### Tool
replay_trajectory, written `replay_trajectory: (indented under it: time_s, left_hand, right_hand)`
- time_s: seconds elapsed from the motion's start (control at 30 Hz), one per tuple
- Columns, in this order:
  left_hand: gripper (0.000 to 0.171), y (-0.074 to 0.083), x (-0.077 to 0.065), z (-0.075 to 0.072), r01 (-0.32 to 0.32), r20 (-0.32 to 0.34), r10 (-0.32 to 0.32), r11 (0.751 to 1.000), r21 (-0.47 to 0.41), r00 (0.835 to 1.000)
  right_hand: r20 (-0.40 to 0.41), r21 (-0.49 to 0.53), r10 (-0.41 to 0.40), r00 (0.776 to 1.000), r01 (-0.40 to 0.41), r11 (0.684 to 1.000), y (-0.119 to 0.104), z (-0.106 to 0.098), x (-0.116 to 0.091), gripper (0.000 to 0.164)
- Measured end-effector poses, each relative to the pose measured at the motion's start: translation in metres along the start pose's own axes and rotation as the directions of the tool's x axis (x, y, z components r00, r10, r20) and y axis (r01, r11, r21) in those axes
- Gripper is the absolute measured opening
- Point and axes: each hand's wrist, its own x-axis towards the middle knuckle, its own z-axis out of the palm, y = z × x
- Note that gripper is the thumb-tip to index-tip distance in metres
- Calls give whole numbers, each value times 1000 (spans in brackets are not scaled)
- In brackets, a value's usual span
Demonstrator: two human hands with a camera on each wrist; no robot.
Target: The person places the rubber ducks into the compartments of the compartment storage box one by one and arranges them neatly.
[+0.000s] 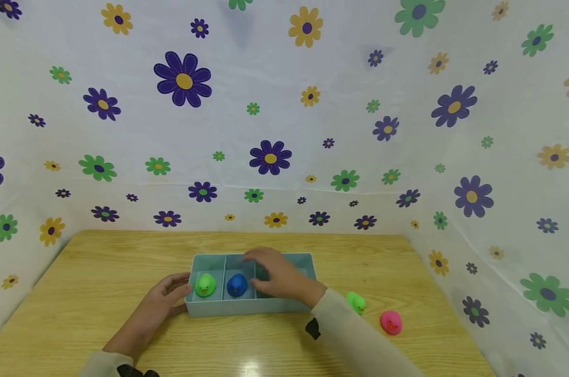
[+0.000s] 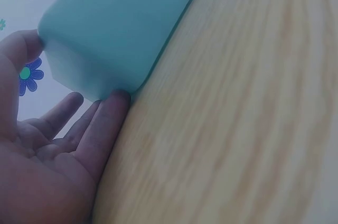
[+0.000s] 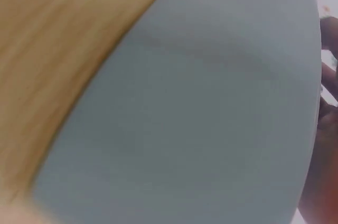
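Note:
A pale blue divided box (image 1: 247,308) stands on the table. Its left-end compartment holds a green rubber duck (image 1: 205,285), and the compartment beside that holds a blue rubber duck (image 1: 237,285). My left hand (image 1: 164,296) is at the box's left end. In the left wrist view, the thumb and fingertips (image 2: 117,97) touch the box's end wall (image 2: 79,71). Over the box, my right hand (image 1: 280,275) has its fingers parted just right of the blue duck, with nothing seen between them. It hides part of the right-hand compartments. The box wall (image 3: 185,118) fills most of the right wrist view.
On the table right of the box lie another green rubber duck (image 1: 356,302), partly behind my right sleeve (image 1: 355,335), and a pink rubber duck (image 1: 391,322). A flower-printed white cloth (image 1: 247,125) hangs behind the wooden table (image 1: 124,251) and along its sides.

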Motion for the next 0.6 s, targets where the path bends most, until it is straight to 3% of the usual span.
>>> replay_trajectory:
  time_s: [0.17,0.47,0.6]
  left_hand:
    - [75,2,-2,-1,2,0,-2,1000,15,1000]
    - [74,-1,-2,-4,-4,4,4,1000,18,1000]
    - [74,0,-3,-1,-5,7,5,1000,6,1000]
  right_hand:
    - [-69,182,65,995,-52,982,21,-13,-32,51]
    - [-120,368,104,987,-53,928,61,-36,-79,53]
    - [-161,392,150,975,-76,917,70,-45,-103,51]
